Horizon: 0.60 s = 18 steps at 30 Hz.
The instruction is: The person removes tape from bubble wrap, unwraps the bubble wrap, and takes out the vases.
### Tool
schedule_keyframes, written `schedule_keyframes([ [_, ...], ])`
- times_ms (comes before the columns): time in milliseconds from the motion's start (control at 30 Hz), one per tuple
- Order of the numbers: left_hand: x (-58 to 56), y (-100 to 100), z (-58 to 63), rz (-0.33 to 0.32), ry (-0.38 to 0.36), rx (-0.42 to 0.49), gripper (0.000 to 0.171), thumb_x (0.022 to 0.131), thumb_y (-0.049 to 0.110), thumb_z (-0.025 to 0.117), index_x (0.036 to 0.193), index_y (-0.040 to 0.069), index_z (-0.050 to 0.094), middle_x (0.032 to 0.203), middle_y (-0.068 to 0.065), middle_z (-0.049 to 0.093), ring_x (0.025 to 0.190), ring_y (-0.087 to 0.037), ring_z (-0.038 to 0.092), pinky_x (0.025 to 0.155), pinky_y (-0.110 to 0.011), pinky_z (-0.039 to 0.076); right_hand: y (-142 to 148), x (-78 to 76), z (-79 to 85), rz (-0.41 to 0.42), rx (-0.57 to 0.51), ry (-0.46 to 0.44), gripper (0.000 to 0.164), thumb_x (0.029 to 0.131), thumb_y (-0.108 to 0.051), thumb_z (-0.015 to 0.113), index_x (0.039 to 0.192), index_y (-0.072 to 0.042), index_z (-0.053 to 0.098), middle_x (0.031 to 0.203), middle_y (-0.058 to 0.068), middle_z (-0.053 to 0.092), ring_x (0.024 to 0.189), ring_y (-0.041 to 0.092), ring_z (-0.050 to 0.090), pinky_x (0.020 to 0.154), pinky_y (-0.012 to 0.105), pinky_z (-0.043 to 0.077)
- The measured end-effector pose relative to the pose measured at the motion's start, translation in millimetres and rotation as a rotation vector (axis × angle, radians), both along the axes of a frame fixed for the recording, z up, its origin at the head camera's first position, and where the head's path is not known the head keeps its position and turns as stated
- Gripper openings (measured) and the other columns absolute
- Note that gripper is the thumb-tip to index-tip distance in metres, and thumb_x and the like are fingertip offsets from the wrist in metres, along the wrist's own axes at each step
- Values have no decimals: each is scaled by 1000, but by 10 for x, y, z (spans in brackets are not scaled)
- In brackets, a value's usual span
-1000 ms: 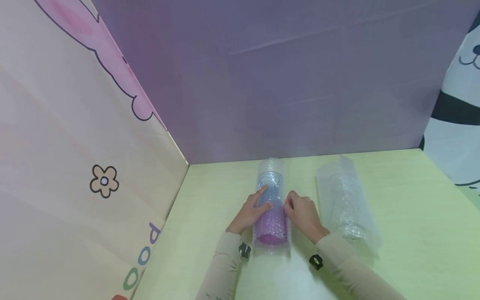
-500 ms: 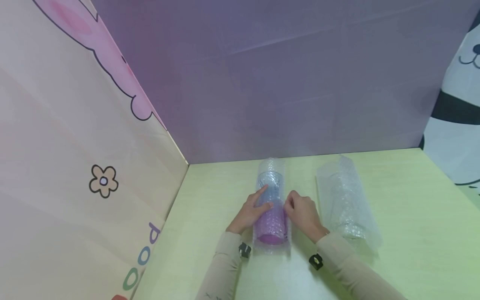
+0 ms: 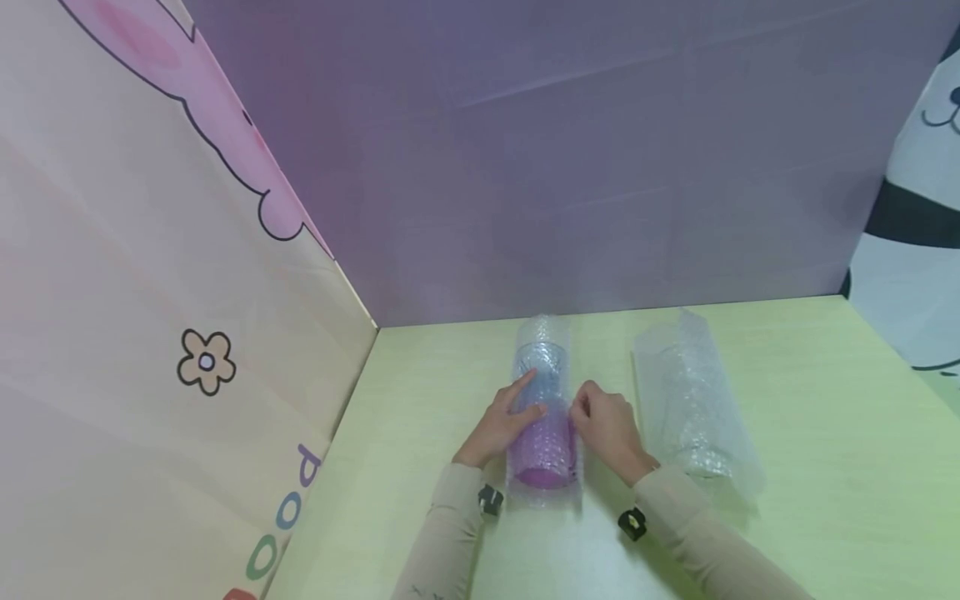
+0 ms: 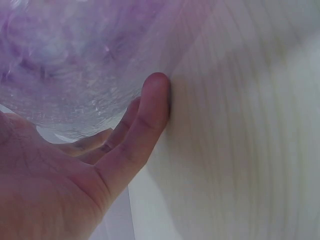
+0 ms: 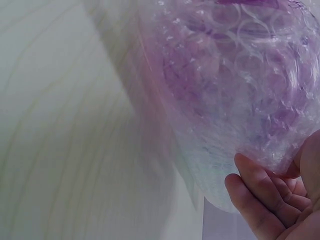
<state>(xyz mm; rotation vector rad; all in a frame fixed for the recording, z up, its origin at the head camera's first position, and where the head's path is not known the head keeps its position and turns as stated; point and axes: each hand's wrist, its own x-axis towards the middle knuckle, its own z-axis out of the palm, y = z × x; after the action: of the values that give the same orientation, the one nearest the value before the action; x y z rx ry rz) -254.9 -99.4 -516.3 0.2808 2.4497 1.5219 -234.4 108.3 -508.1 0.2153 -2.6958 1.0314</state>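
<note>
A cylindrical vessel, purple at the near end and bluish at the far end, lies lengthwise on the table under bubble wrap. My left hand rests on it from the left, thumb and index finger spread over the top. In the left wrist view, the other fingers reach along its side, one fingertip down by the tabletop. On the right side, my right hand pinches the edge of the wrap between thumb and fingers. The right wrist view shows these fingertips right at the wrap, with the lower fingers loosely curled.
Another bubble-wrapped clear cylinder lies to the right, beyond my right hand. The pale yellow-green table meets a purple back wall and a printed left wall. Dark wrist devices sit at both wrists.
</note>
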Motion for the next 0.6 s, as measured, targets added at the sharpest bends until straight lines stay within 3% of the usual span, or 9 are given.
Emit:
schedule_keyframes([
  [600,3,8,7,6,3,-14,65,93,61,62,150,61,32,167,-8,29,151,-46,31,115,-76,29,10,-14,7,-13,-56,-39,8,92,-10,59,84,-9,59,68,5,66,52,14,53,46,27,45],
])
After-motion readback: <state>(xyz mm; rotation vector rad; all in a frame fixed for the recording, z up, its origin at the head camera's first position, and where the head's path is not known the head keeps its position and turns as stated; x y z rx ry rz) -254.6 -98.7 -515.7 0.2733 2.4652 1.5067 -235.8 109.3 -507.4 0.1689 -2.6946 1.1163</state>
